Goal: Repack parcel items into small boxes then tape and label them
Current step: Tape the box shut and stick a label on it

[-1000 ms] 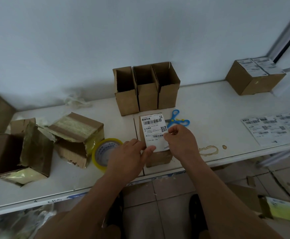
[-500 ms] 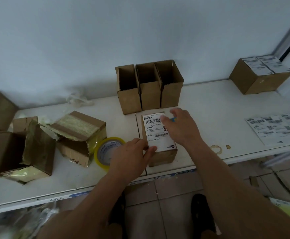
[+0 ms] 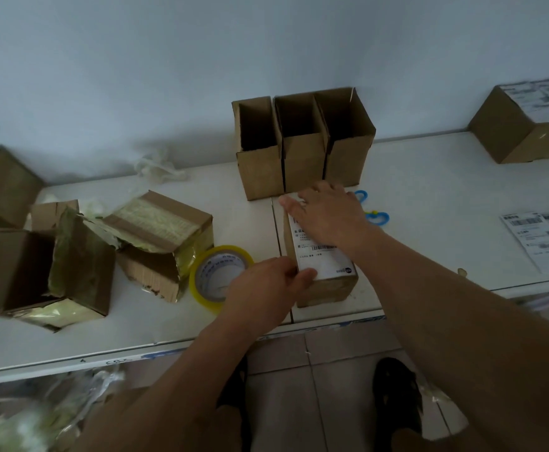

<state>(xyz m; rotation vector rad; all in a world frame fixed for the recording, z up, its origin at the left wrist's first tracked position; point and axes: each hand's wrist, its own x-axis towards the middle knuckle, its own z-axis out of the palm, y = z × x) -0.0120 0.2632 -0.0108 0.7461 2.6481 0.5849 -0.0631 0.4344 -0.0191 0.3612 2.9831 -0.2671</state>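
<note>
Right hand fingers flat and spread, pressing the far end of the shipping label on top of the small box. Left hand thumb and fingers curled on the box's near-left corner, bracing it. Box sits at the table front edge, long axis running away from the person; unsmoothed label lies toward the near end, so the right hand likely sweeps back toward the body

1. Both forearms are seen bare, with no sleeves reaching them.
2. The left hand and right hand are left ungloved.
3. Dark footwear is worn.
</note>
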